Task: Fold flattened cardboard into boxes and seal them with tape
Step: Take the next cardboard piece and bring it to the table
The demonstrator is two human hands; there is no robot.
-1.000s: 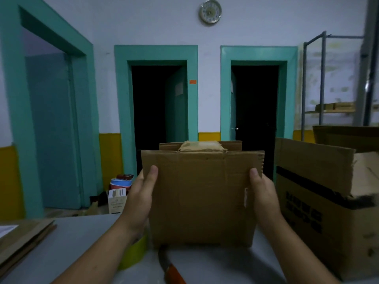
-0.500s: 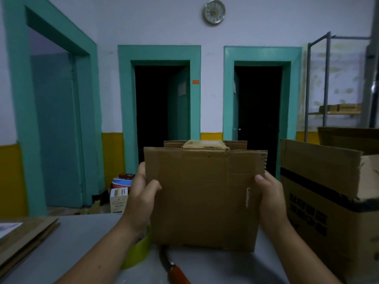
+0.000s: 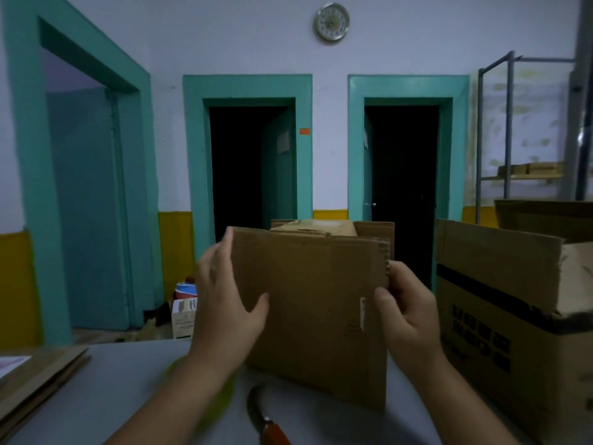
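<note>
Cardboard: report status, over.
Left hand flat on cardboard, left edge; right hand gripping right edge. Cardboard upright on table. Knife lying in front, big box at right.

A round wall clock (image 3: pixel 331 21) hangs high on the pale wall above two dark, teal-framed doorways (image 3: pixel 244 171). A metal rack (image 3: pixel 510 123) stands at the right. An orange-handled knife (image 3: pixel 266 422) lies on the grey table (image 3: pixel 128 396) at its near edge.
</note>
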